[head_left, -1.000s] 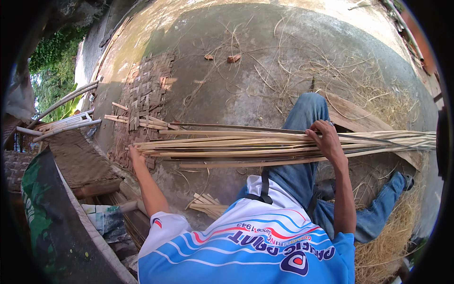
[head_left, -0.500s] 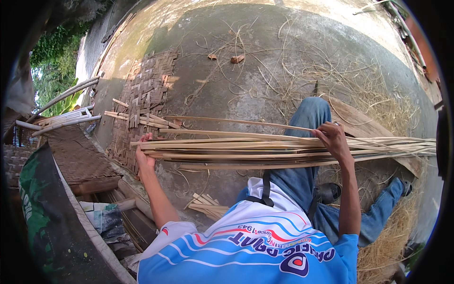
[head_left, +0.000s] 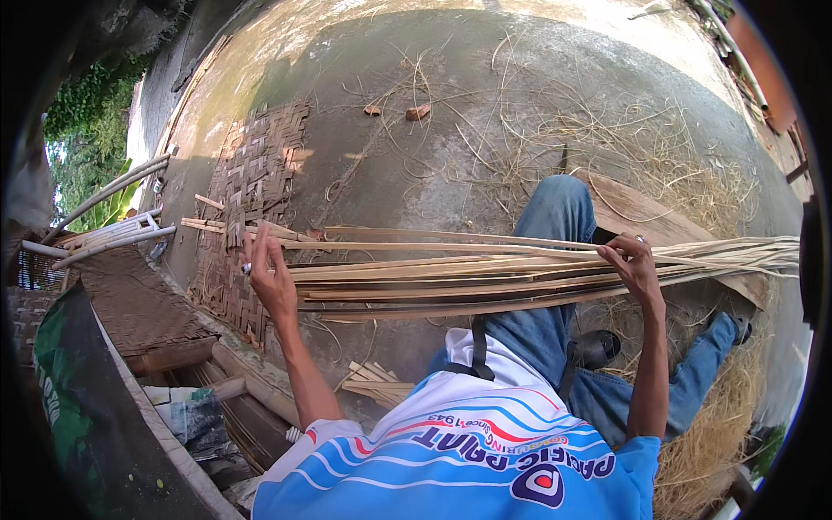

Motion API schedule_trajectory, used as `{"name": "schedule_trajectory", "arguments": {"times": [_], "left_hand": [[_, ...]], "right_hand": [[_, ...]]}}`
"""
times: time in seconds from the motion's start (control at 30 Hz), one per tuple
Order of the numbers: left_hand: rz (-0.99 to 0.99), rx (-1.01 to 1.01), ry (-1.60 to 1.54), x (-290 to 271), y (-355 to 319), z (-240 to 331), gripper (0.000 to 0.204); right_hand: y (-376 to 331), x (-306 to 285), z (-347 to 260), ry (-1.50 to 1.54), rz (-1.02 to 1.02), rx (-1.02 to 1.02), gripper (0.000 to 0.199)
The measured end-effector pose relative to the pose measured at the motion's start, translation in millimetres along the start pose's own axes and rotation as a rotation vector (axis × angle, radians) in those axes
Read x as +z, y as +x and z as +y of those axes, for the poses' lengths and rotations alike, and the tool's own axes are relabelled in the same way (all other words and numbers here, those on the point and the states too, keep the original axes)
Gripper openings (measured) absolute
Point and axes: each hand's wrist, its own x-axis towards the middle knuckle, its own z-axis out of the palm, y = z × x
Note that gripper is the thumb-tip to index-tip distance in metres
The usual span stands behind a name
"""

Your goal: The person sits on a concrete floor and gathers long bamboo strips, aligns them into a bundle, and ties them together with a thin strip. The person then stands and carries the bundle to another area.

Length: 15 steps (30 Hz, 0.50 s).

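A long bundle of thin pale bamboo strips [head_left: 451, 279] lies crosswise in front of me, over my raised knee. My right hand [head_left: 631, 260] pinches one or more strips at the bundle's upper edge, right of the knee. At the left ends is my left hand [head_left: 270, 276], with a ring on a finger. Its fingers are stretched out and apart beside the strip tips, gripping nothing that I can see. The left ends fan out loosely, and the right part gathers into a tighter bunch.
A woven bamboo mat [head_left: 251, 186] lies on the concrete at left, some short strips on it. Short offcuts [head_left: 377, 381] are beside my shirt. Curly shavings [head_left: 693, 186] and a wooden board [head_left: 628, 204] are at right. A dark green-marked sheet [head_left: 95, 399] hangs at lower left.
My left hand has let go of the strip ends and straightened its fingers. My right hand has shifted slightly right and down. The strips' left ends have dropped a little and spread.
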Motion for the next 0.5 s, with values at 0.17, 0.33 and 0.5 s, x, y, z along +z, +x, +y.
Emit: {"name": "schedule_trajectory", "arguments": {"times": [0.17,0.33,0.5], "left_hand": [[-0.538,-0.199,-0.517,9,32,44,0.068],[-0.823,-0.175,-0.436,17,42,55,0.046],[-0.83,-0.129,-0.549,26,39,61,0.027]], "right_hand": [[-5,-2,-5,0.027,-0.002,0.049,0.035],[-9,-8,-7,0.029,-0.009,0.054,0.037],[-15,-9,-3,0.056,-0.04,0.089,0.036]]}}
